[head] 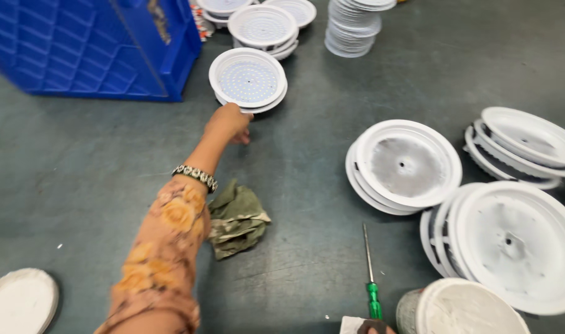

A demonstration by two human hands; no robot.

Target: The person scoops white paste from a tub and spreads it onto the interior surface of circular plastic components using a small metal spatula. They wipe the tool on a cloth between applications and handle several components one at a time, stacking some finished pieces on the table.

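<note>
My left hand reaches far forward on a sleeved arm with a beaded bracelet. Its curled fingers meet the near rim of a short stack of round white LED lamp discs. The back of the hand hides the fingers, so the grip is unclear. Only a sliver of my right hand shows at the bottom edge, next to the green handle of a screwdriver lying on the grey surface and a white scrap. What that hand holds is hidden.
A blue plastic crate stands at the back left. More lamp discs and a stack of white rings sit behind. Stacks of white round housings fill the right. A crumpled green cloth lies in the middle, a white lid at bottom left.
</note>
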